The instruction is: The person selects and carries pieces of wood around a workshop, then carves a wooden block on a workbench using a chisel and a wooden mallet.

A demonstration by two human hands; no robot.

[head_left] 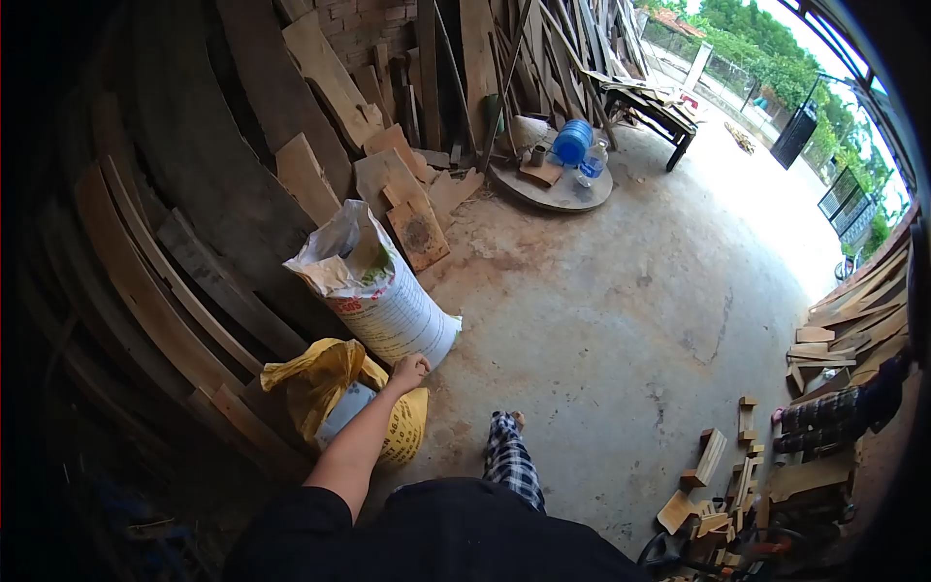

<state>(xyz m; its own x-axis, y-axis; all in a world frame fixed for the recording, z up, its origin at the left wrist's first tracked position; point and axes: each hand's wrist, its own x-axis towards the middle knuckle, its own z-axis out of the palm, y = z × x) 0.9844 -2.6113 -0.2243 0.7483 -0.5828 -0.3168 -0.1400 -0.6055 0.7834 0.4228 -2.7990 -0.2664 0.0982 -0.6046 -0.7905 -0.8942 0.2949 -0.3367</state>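
Note:
My left hand (409, 371) is stretched forward at the lower left, with its fingers curled in. Whether anything lies inside the fingers is hidden. Just beyond it stands a tall white printed sack (402, 306), its torn top gaping. A yellow sack (402, 427) with dark print is beside and below my forearm, its mouth folded open around something pale (347, 409). In this view the hand overlaps the edges of both sacks; I cannot tell whether it touches either. My right hand is out of view.
Wooden planks (320, 87) lean along the left and back walls. A round board (572, 199) holds a blue jug (572, 142) and a clear bottle (593, 160). Wood blocks (711, 456) lie on the concrete floor (582, 320) at right, near another person (824, 422).

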